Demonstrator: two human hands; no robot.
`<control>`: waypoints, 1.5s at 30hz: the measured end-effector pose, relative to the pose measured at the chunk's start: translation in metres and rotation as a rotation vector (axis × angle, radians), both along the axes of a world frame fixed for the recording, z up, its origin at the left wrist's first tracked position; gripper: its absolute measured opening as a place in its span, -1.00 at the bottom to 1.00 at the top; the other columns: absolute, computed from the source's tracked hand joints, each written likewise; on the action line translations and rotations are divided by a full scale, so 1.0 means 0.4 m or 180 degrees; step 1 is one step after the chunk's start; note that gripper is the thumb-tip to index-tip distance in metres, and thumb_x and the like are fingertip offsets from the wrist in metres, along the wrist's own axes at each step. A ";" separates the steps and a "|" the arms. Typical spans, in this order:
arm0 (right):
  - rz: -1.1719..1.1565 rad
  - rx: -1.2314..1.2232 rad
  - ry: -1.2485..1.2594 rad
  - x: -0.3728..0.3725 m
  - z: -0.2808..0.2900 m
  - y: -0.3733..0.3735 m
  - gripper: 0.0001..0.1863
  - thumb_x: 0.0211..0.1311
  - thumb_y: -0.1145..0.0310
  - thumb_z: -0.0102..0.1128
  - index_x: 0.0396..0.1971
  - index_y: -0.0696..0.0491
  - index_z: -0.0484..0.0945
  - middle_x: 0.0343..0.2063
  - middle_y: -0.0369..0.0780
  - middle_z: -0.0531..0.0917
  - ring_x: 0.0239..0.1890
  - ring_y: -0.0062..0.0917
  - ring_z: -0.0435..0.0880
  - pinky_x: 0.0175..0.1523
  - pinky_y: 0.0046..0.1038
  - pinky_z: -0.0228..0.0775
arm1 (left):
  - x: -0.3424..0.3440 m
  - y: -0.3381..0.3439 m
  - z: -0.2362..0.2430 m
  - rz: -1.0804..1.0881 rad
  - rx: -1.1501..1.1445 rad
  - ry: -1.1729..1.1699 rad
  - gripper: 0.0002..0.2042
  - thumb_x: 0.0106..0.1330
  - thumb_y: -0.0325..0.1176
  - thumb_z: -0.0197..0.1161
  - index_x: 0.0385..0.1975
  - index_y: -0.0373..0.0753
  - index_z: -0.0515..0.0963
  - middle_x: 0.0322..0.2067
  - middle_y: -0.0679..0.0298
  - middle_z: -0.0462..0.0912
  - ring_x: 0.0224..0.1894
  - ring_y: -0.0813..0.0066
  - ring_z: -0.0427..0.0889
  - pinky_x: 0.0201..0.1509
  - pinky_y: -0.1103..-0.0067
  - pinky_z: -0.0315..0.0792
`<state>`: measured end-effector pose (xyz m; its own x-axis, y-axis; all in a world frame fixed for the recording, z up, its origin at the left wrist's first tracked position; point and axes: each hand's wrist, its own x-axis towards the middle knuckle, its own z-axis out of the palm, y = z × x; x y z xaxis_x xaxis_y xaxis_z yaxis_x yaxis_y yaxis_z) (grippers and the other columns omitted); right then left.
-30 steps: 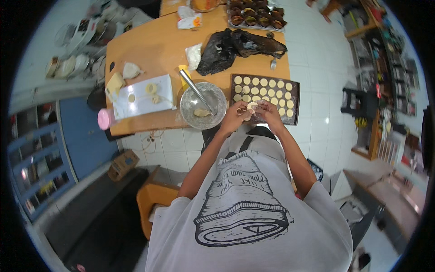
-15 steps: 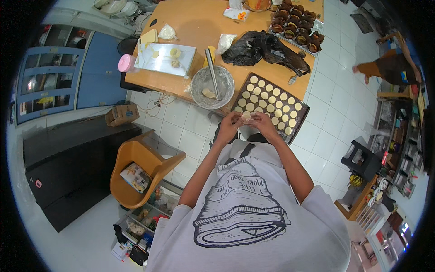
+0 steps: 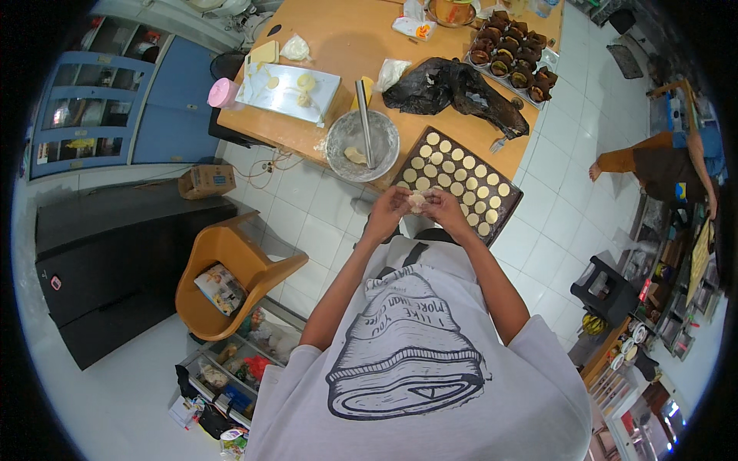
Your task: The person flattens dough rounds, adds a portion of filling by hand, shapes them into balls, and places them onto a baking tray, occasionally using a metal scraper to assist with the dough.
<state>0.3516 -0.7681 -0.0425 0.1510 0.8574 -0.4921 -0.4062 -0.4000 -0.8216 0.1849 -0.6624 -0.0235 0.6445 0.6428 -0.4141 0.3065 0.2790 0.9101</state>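
Between my left hand (image 3: 394, 206) and my right hand (image 3: 443, 207) is a small pale piece of dough (image 3: 417, 201), pinched by the fingertips of both. My hands are held at the table's near edge, in front of a dark baking tray (image 3: 503, 217) with rows of flat, round, pale dough discs (image 3: 458, 188). To the left of the tray stands a metal mixing bowl (image 3: 338, 146), floury inside, with a lump of dough (image 3: 355, 155) at its bottom. A long metal rod (image 3: 364, 123), like a rolling pin, leans in the bowl.
On the wooden table (image 3: 338, 31) lie a white board (image 3: 269, 96) with dough pieces, a crumpled black plastic bag (image 3: 430, 84) and a tray of dark paper-cupped cakes (image 3: 511, 58). An orange chair (image 3: 223, 253) stands left. Another person (image 3: 653, 165) is at the far right.
The view has shifted slightly. Both hands keep holding the dough at nearly the same spot. At the far right, the other person shows more fully, with an arm stretched downward.
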 end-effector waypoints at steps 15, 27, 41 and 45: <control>-0.0781 -0.0662 -0.1031 0.107 -0.205 -0.090 -0.67 0.28 0.47 0.27 0.01 0.25 0.55 -0.21 -0.18 0.71 -0.25 -0.57 0.68 -0.20 -0.53 0.55 | -0.080 -0.010 -0.056 0.0043 -0.0344 0.0484 -0.66 0.51 -0.17 0.20 0.11 -0.26 0.50 -0.12 0.26 0.65 -0.14 0.52 0.63 -0.01 0.53 0.55; -0.0174 -0.0541 -0.2599 -0.018 -0.313 -0.052 -0.73 0.17 0.48 0.27 -0.11 0.21 0.63 -0.31 -0.03 0.74 -0.27 -0.29 0.75 -0.12 -0.30 0.58 | -0.141 -0.039 -0.085 0.0049 -0.0644 0.0741 -0.65 0.52 -0.14 0.17 0.12 -0.24 0.51 -0.09 0.26 0.65 -0.13 0.54 0.62 0.00 0.55 0.54; 0.0582 -0.0303 -0.3277 -0.018 -0.289 -0.024 -0.68 0.16 0.46 0.18 -0.06 0.19 0.61 -0.20 0.04 0.68 -0.10 -0.02 0.66 0.04 -0.14 0.51 | -0.171 -0.046 -0.069 0.0156 -0.0554 0.0691 -0.72 0.54 -0.21 0.14 0.06 -0.26 0.51 -0.15 0.27 0.67 -0.20 0.56 0.63 -0.10 0.59 0.52; 0.0671 -0.0207 -0.3382 -0.026 -0.265 -0.040 -0.62 0.15 0.48 0.18 0.00 0.22 0.58 -0.09 0.04 0.59 0.01 -0.01 0.59 0.12 -0.12 0.47 | -0.173 -0.043 -0.071 0.0240 -0.0558 0.0677 -0.71 0.53 -0.19 0.15 0.06 -0.25 0.52 -0.16 0.28 0.68 -0.21 0.55 0.64 -0.12 0.59 0.53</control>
